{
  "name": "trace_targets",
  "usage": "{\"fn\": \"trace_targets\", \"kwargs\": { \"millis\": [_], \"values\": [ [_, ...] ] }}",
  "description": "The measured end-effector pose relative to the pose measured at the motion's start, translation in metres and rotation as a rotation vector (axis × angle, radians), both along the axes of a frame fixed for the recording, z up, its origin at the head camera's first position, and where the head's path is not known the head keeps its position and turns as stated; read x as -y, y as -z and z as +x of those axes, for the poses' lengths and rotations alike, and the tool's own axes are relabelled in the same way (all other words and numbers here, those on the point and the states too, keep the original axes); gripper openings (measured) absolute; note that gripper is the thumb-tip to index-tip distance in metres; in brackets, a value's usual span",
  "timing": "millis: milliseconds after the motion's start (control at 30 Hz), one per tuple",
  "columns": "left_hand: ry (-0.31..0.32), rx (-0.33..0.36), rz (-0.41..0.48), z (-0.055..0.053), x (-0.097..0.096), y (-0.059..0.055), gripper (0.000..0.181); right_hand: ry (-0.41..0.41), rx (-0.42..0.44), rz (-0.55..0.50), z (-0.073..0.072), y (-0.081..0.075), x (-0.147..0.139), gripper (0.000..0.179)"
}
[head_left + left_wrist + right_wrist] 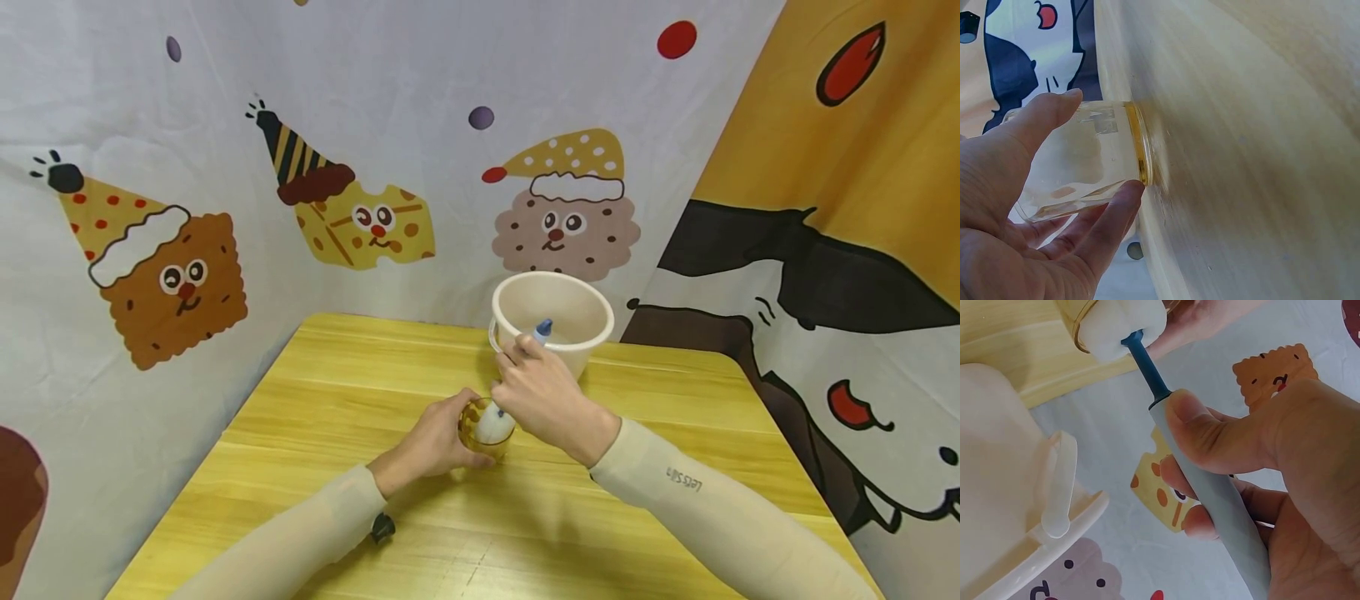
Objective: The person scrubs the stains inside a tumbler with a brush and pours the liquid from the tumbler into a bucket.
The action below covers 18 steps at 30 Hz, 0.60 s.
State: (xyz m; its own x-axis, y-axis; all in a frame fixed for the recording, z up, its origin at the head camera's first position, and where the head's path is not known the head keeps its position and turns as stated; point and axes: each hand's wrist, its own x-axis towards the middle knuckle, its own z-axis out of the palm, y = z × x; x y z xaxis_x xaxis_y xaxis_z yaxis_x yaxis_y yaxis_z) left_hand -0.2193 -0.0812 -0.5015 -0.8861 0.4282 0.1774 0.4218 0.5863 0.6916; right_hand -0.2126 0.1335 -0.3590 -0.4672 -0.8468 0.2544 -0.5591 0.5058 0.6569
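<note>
Right hand (546,402): curled round the grey handle (1213,490) of a sponge-headed bottle brush, thumb lying along it. Left hand (437,435): thumb and fingers about the sides of an amber-tinted drinking glass (1072,153), near the middle of the wood-grain table (360,367). White sponge head (493,427): partly inside the glass's mouth. Step in hand, as judged: scrubbing the inside; next move calls for a steady glass and a turn or push of the brush. Cream bucket (532,296): near the far edge, right of centre. Obscured: the bucket's bottom, and whether the glass's base touches the table. Cut off in the right wrist view: handle end, bucket. Indistinct: dark object (382,528) by the left forearm.
</note>
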Motion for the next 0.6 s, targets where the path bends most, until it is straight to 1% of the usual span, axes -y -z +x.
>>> {"fn": "trace_targets", "kwargs": {
  "millis": [300, 600],
  "values": [
    [0.0, 0.018, 0.001, -0.0001, 0.0, -0.0005, 0.086, 0.018, 0.029, 0.021, 0.0016, -0.0016, 0.0002, 0.019],
    [-0.004, 0.018, -0.005, -0.0005, -0.0002, 0.0002, 0.087, 0.022, 0.047, 0.032, 0.0034, -0.0039, 0.0018, 0.021]
  ]
}}
